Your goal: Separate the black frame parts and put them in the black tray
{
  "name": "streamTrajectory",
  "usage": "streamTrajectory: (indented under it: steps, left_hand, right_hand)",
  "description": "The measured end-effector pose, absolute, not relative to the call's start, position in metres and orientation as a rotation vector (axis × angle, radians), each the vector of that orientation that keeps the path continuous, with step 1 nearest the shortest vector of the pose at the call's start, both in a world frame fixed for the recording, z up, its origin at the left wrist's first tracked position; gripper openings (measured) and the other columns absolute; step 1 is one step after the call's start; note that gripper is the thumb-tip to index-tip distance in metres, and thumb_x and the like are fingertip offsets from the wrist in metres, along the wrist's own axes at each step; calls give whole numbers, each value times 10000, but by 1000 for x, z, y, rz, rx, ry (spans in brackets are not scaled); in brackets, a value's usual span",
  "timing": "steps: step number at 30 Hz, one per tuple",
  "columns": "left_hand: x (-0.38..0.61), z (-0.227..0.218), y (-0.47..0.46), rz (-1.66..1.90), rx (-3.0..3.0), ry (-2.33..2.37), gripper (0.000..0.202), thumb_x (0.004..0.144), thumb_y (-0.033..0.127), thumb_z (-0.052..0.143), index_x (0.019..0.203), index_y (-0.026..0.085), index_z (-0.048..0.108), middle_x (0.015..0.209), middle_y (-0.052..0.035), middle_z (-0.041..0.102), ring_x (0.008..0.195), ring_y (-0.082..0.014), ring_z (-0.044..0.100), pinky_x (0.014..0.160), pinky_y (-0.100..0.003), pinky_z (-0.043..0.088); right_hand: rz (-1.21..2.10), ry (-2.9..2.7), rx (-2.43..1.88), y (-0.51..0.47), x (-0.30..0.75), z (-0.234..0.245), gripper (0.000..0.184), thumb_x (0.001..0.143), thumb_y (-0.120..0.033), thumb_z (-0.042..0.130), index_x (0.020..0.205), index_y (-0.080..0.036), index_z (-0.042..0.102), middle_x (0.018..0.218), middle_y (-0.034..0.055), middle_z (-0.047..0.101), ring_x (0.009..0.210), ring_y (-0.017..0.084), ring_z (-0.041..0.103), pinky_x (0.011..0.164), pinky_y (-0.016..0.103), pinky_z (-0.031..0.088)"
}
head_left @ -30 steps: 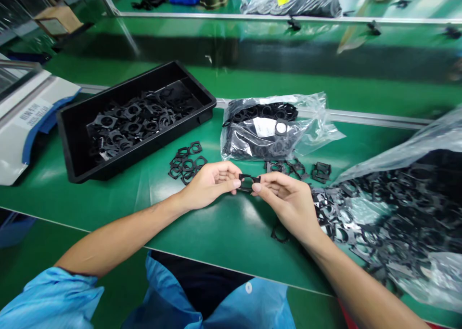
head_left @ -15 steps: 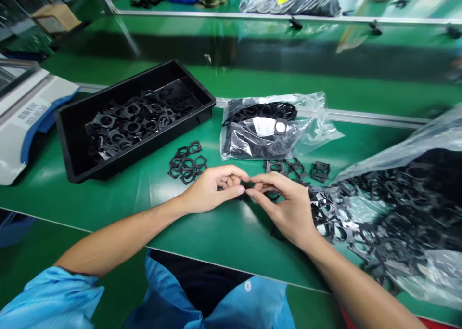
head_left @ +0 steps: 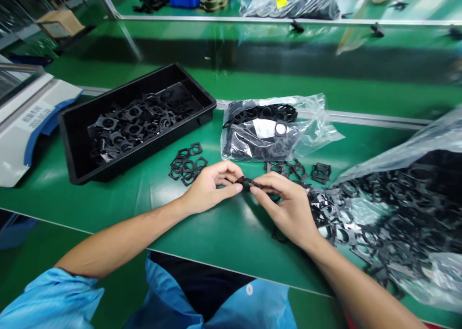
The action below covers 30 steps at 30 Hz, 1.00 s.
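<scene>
Between my two hands, above the green table, is a small black plastic part (head_left: 247,182), seen nearly edge-on. My left hand (head_left: 215,187) pinches its left end with thumb and fingertips. On its other end, the thumb and fingers of my right hand (head_left: 285,199) are closed. Whether it is one piece or two fitted together I cannot tell. Just beyond my left hand lies a small group of black ring-shaped parts (head_left: 188,165). Behind and beside my right hand are loose black frames (head_left: 320,172), partly hidden by it.
A black tray (head_left: 144,151) holding many black frames stands at the left back. Beside it lies a clear bag (head_left: 314,122) of black parts. On the right, a large open bag (head_left: 393,163) spills frames over the table. A white and blue machine (head_left: 39,114) stands far left.
My fingertips have drawn slightly apart, so more of the black plastic part shows between them. Both hands stay in nearly the same place.
</scene>
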<state>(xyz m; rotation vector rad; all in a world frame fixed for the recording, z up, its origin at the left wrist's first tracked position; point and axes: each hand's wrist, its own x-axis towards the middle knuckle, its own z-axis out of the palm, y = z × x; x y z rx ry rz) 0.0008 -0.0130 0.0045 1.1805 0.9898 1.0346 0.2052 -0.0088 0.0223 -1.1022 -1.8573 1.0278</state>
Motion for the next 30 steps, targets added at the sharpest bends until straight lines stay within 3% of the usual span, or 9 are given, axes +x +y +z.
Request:
streamTrajectory:
  steps: [9, 18, 23, 30]
  left_hand:
    - [3, 5, -12, 1025, 1169, 1050, 323, 721, 413, 869, 836, 139, 741, 794, -38, 750, 721, -140, 710, 729, -243, 596]
    - [0, 5, -10, 921, 824, 914, 430, 624, 395, 949, 883, 100, 772, 857, -103, 804, 727, -216, 783, 741, -321, 647]
    - [4, 6, -12, 926, 760, 837, 397, 637, 361, 951, 886, 113, 767, 880, -89, 801, 770, -205, 780, 779, -328, 653]
    - [6, 7, -12, 1031, 808, 842, 342, 656, 325, 941, 840, 112, 747, 820, -63, 791, 710, -168, 758, 747, -298, 642]
  right_hand:
    - [1111, -1802, -1124, -10, 205, 24, 127, 906, -302, 708, 910, -220, 804, 865, 61, 768, 773, 193, 707, 727, 316, 588]
    - [1268, -1578, -1156, -9, 204, 27, 310, 801, -513, 798, 824, -204, 783, 826, 62, 780, 749, 215, 733, 719, 332, 632]
    - [1246, -1596, -1141, -8, 205, 30, 289, 817, -500, 787, 820, -211, 778, 832, 62, 763, 754, 201, 705, 700, 311, 600]
    - [1521, -1552, -1127, -6, 204, 32, 350, 841, -517, 754, 723, -189, 728, 713, 39, 717, 674, 173, 656, 658, 281, 545]
